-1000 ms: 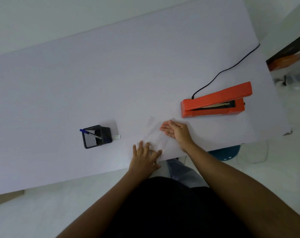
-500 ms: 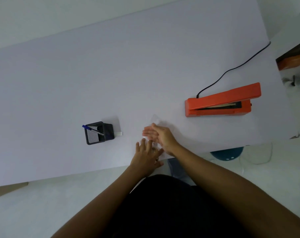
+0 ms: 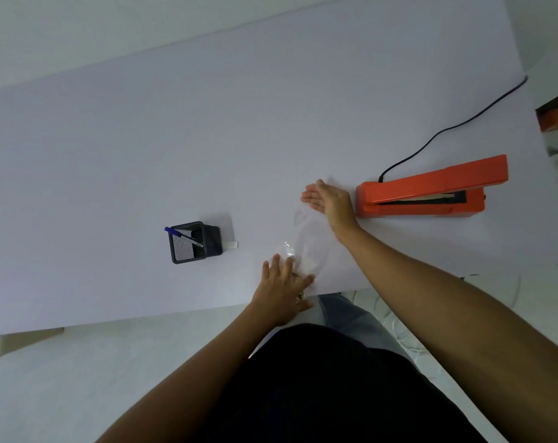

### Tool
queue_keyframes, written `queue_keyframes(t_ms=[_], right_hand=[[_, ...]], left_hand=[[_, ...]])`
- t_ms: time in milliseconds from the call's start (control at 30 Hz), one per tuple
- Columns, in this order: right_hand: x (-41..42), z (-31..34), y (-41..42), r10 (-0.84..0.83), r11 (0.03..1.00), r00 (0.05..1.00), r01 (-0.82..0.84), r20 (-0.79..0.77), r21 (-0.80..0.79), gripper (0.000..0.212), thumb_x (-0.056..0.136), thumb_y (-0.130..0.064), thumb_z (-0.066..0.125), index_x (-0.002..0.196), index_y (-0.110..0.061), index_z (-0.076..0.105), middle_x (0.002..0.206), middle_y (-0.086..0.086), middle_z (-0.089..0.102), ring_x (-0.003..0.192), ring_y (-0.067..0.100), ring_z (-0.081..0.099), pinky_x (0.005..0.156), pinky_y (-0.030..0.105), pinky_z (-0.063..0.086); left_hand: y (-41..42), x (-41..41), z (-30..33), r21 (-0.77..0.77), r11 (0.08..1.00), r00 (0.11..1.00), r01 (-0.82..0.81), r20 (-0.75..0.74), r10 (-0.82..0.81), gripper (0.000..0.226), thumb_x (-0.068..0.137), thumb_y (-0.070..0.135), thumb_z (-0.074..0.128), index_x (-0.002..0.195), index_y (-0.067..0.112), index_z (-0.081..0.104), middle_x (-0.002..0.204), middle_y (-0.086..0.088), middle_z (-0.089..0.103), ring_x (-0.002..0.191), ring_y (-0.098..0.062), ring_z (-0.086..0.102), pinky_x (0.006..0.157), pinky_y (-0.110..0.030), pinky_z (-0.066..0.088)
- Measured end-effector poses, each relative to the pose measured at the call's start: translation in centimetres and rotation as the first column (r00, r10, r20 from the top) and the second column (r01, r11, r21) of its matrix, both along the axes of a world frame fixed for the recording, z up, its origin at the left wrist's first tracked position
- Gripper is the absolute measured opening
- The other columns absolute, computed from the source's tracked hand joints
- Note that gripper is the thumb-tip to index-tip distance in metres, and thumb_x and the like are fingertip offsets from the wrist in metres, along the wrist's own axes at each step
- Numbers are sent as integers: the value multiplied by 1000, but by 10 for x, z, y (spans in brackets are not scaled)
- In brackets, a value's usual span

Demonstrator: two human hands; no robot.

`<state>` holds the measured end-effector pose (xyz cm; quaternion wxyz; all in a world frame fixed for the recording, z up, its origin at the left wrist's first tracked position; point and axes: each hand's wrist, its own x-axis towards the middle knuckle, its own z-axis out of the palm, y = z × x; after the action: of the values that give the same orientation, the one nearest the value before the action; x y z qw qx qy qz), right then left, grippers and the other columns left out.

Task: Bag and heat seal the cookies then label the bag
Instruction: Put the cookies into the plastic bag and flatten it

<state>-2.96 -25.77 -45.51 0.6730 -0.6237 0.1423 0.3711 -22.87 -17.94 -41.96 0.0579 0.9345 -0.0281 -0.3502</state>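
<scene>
A clear plastic bag [image 3: 306, 243] lies flat on the white table [image 3: 207, 123], running from the near edge toward the sealer. My left hand [image 3: 282, 284] presses flat on its near end, fingers spread; something brownish shows under the fingers, too small to tell what. My right hand [image 3: 327, 201] lies flat with fingers straight on the bag's far end, just left of the orange heat sealer [image 3: 431, 193], whose arm is raised. A small white label [image 3: 232, 245] lies beside the pen holder.
A black mesh pen holder [image 3: 195, 241] with a blue pen [image 3: 183, 236] stands to the left of the bag. The sealer's black cord [image 3: 447, 129] runs to the far right table edge. The near table edge is just under my left hand.
My right hand has slid along the bag away from my left hand, toward the sealer. My left hand has stayed on the bag's near end.
</scene>
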Motion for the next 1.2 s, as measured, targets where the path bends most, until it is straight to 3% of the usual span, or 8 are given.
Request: queue_keyframes(t_ms=[200,300,500,633,833,967,1067,1200], right_hand=[[-49,11,-13,320,946,946,-316,-43,76,51,105,-40,39,117,2,66,109,16,75,102,26,73,96,38,56],[-77,3,-15,387,921,909,-375,-156,104,59,105,-49,31,124,-5,65,117,9,74,107,20,72,102,37,53],[-68,-3,-16,369,929,909,-357,-192,97,74,99,-63,27,128,-4,62,118,10,73,107,21,72,100,38,54],[-45,-4,-24,189,982,972,-184,-142,53,74,99,-62,32,126,0,62,114,14,74,106,24,72,97,38,54],[-34,6,-38,-168,975,986,163,-22,-149,26,99,-27,55,108,-5,68,103,13,75,98,25,74,93,45,58],[-65,8,-59,-156,874,982,189,110,-448,19,92,-28,57,90,-19,73,92,3,75,91,24,71,90,48,58],[-94,17,-67,-91,805,991,133,102,-578,30,90,-21,62,119,-16,66,111,3,71,100,20,66,97,40,53],[-116,25,-47,-70,864,998,62,2,-500,65,81,-12,76,138,-13,47,110,2,67,98,18,65,92,33,53]], left_hand=[[-1,0,-2,-11,1000,1000,-10,-27,10,68,92,67,39,150,37,21,161,-21,9,145,-52,6,116,-64,11],[-1,3,-3,-4,1000,999,-11,-46,11,69,92,69,34,152,38,19,163,-20,7,147,-51,3,116,-64,7],[-2,1,-1,4,1000,997,-4,-79,4,74,89,72,37,152,38,17,163,-18,5,147,-51,0,117,-65,7],[-1,3,0,-10,1000,997,-11,-72,10,75,88,72,40,151,39,19,162,-18,8,146,-51,1,117,-65,10],[-1,3,1,-27,999,994,-20,-105,17,76,87,74,37,151,39,17,163,-17,3,147,-50,-5,117,-66,6],[0,1,-1,-38,999,993,-33,-113,28,75,87,75,35,151,40,18,163,-18,2,146,-50,-6,117,-65,6],[-2,6,2,-38,998,993,-42,-110,38,75,88,75,35,151,39,19,162,-20,3,146,-52,-4,118,-64,6],[-4,6,2,-33,999,992,-31,-123,26,77,89,74,33,154,38,12,162,-21,-1,145,-53,-6,118,-63,5]])
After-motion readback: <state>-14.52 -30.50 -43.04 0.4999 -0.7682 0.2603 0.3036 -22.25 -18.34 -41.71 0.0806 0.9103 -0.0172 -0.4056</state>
